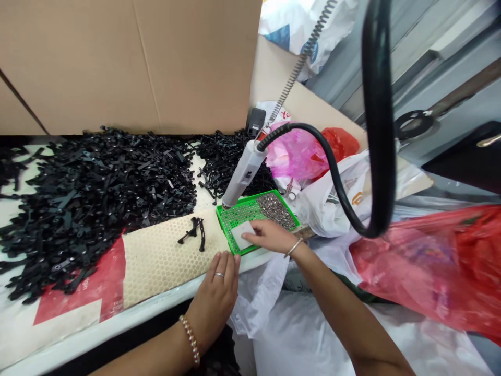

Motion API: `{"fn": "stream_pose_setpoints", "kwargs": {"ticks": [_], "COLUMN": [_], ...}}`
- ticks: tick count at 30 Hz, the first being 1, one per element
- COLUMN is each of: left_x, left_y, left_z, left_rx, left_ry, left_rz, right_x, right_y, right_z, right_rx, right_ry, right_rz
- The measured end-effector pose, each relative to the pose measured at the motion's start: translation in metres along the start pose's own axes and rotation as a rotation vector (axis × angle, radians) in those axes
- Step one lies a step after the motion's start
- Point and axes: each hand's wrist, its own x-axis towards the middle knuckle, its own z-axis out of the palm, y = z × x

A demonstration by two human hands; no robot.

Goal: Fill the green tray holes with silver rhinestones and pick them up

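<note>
My right hand [270, 236] grips a small white card [241, 235] between thumb and fingers, over the near part of a green tray [223, 225]. Small metal screws [277, 209] are heaped at the tray's far right, and rows of holes, many looking filled, cover the rest. My left hand [219, 284] lies with fingers stretched out at the front edge of a cream honeycomb-patterned mat [156, 266], close to the tray's corner. A few slim black parts [201, 235] rest on that mat. Above the tray's left corner, a grey electric screwdriver [246, 169] hangs at a tilt.
A large pile of black parts [109, 183] covers the table's left, with a smaller pile [227, 156] behind the tray. The screwdriver hangs from a coiled spring [301, 60], its thick black cable [378, 130] looping at right. Cardboard [129, 68] stands behind; plastic bags [438, 266] crowd the right.
</note>
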Motion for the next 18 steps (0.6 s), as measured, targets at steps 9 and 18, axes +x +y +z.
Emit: {"fn": "stream_pose_setpoints", "kwargs": {"ticks": [9,18], "left_x": [-0.001,-0.001], "left_y": [0.001,0.0], "left_z": [0.0,-0.001], "left_rx": [-0.007,0.009], "left_ry": [-0.011,0.012], "left_rz": [-0.007,-0.004], "right_x": [-0.006,0.007], "right_y": [0.006,0.01], "right_z": [-0.032,-0.007], "right_rx": [-0.256,-0.192], "right_ry": [0.09,0.054], "right_rz": [0.219,0.096]}}
